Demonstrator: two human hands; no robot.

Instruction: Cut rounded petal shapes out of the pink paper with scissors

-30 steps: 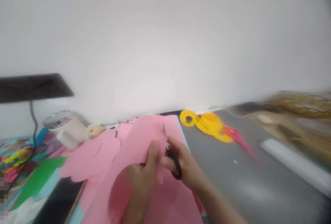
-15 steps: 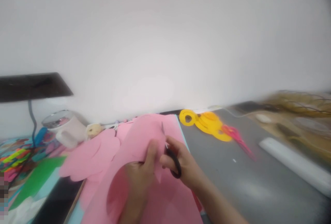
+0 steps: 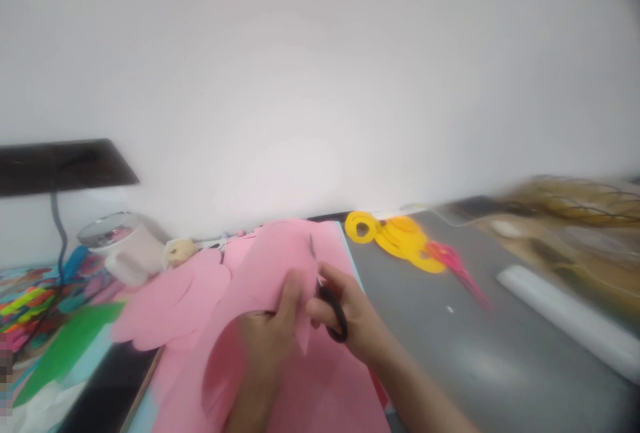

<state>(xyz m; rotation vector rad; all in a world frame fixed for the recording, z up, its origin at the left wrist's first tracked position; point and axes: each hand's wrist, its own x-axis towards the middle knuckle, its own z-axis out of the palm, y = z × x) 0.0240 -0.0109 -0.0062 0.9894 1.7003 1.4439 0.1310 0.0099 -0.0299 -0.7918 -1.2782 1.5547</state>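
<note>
Left hand (image 3: 267,346) pinches a large curled sheet of pink paper (image 3: 265,266), thumb pressed on top, fingers hidden below; grip is closed on the paper. Right hand (image 3: 357,320) is closed around black-handled metal scissors (image 3: 341,320), just beside the left thumb. 1 blade shows at the right part of the sheet, pointing away from the person; can't tell how far the blades are spread. A narrow pointed pink flap (image 3: 303,333) hangs between the 2 hands. Change over the last 1 s is small: both grips stay as they are and the whole view slides slightly left, so mostly head motion; the flap tip shifts a touch more than the background. Reads as cutting still in progress, no piece visibly coming free. The sheet is at centre, over more pink paper. Left of it: scalloped pink paper cut-outs (image 3: 175,296), a white mug (image 3: 137,256) behind them and a flat green sheet (image 3: 65,346). Right: flat yellow paper cut-outs (image 3: 397,236), a blurred pink tool (image 3: 450,260), probably scissors, touching them, a tiny white scrap (image 3: 450,310) on the grey tabletop (image 3: 415,333), and a long white object (image 3: 560,316) farther right.
</note>
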